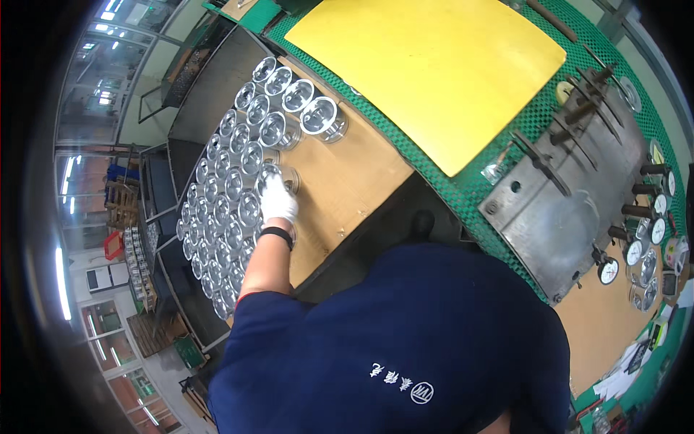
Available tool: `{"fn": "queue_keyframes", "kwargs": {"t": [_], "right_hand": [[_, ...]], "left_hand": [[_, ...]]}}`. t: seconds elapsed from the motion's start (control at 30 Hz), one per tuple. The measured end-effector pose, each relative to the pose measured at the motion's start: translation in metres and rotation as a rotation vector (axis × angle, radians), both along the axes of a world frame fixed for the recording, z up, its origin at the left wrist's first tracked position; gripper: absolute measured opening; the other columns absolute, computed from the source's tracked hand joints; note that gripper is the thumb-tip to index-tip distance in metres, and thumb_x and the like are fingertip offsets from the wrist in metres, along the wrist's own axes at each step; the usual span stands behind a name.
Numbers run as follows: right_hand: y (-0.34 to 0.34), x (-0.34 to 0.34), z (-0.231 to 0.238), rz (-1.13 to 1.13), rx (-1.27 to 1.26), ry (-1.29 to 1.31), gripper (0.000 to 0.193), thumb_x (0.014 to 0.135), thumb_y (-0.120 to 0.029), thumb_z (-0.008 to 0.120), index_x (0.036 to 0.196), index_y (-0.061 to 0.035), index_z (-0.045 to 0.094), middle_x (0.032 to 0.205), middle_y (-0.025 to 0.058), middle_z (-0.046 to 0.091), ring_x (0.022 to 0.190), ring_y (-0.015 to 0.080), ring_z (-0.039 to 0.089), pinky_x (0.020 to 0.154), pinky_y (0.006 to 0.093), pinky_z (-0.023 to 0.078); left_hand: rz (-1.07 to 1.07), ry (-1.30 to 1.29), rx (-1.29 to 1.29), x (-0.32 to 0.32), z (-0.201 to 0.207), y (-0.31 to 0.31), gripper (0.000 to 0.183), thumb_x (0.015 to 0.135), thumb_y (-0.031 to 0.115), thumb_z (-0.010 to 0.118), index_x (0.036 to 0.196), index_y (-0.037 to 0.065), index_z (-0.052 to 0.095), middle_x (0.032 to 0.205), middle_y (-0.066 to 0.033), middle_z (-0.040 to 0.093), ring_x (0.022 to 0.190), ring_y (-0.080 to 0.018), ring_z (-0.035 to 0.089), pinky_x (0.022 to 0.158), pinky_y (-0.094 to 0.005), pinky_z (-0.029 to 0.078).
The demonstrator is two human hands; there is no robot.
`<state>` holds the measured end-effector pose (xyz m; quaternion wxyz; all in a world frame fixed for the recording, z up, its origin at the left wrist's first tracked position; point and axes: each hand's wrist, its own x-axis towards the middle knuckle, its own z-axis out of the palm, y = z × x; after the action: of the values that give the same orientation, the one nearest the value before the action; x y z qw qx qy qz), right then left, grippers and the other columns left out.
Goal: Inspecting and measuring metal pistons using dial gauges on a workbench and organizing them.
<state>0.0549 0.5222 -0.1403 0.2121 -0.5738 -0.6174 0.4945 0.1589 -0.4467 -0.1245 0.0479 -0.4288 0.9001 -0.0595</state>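
Observation:
My left hand, in a white glove, reaches out over a board covered with shiny metal pistons. Its fingers are closed at the near rim of one piston, which still stands among the others at the edge of the group. The fingertips are partly lost against the bright metal. Rows of similar pistons stand upright, open ends up, to the left of and beyond the hand. Of my right arm only a bit of skin shows at the bottom edge; the right hand is out of view.
A brown board carries the pistons. Beyond it, a yellow sheet lies on a green mat. At the right stands a metal plate with rods and several dial gauges. More pistons sit beside the gauges.

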Motion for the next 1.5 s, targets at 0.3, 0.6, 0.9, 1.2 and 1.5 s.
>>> {"fn": "queue_keyframes", "kwargs": {"t": [0.3,0.6,0.9,1.2,1.5], "right_hand": [[-0.166,0.055,0.059,0.144,0.187,-0.121,0.062,0.098,-0.049,0.043,0.145,-0.0071,0.044,0.141,0.0129,0.054,0.126,0.03,0.055,0.103,0.0409,0.045],[-0.271,0.079,0.081,0.301,0.296,-0.231,0.062,0.098,-0.048,0.043,0.145,-0.0072,0.044,0.141,0.0132,0.055,0.125,0.0305,0.055,0.102,0.0413,0.045],[-0.342,0.073,0.084,0.519,0.378,-0.321,0.061,0.098,-0.047,0.043,0.145,-0.0072,0.044,0.14,0.0135,0.055,0.123,0.031,0.056,0.102,0.0417,0.046],[-0.376,0.066,0.082,0.718,0.468,-0.406,0.061,0.098,-0.046,0.043,0.145,-0.0073,0.043,0.139,0.0138,0.056,0.122,0.0315,0.057,0.101,0.042,0.046],[-0.38,0.037,0.058,0.922,0.513,-0.449,0.06,0.098,-0.045,0.043,0.145,-0.0073,0.043,0.138,0.014,0.056,0.12,0.032,0.058,0.1,0.0424,0.047]], "left_hand": [[-0.267,-0.156,0.101,-0.004,-0.017,-0.141,0.074,0.082,0.005,0.058,0.151,0.012,0.03,0.161,-0.0155,0.021,0.119,-0.0438,0.053,0.102,-0.0486,0.044],[-0.318,-0.049,0.244,-0.013,-0.023,-0.167,0.089,0.077,-0.003,0.057,0.155,0.02,0.021,0.159,-0.0212,0.021,0.117,-0.0461,0.054,0.099,-0.0489,0.046],[-0.182,0.076,0.303,-0.052,-0.027,-0.133,0.094,0.073,0.012,0.066,0.154,0.016,0.02,0.155,-0.0255,0.028,0.12,-0.0517,0.051,0.101,-0.0508,0.045],[0.161,0.013,0.477,-0.098,-0.036,-0.167,0.081,0.06,0.025,0.08,0.128,-0.003,0.048,0.123,-0.0265,0.062,0.119,-0.0384,0.059,0.1,-0.0389,0.049],[0.073,0.147,0.539,-0.059,-0.02,-0.082,0.073,0.064,0.023,0.075,0.126,-0.004,0.049,0.117,-0.0288,0.063,0.113,-0.0416,0.061,0.097,-0.0416,0.049]]}}
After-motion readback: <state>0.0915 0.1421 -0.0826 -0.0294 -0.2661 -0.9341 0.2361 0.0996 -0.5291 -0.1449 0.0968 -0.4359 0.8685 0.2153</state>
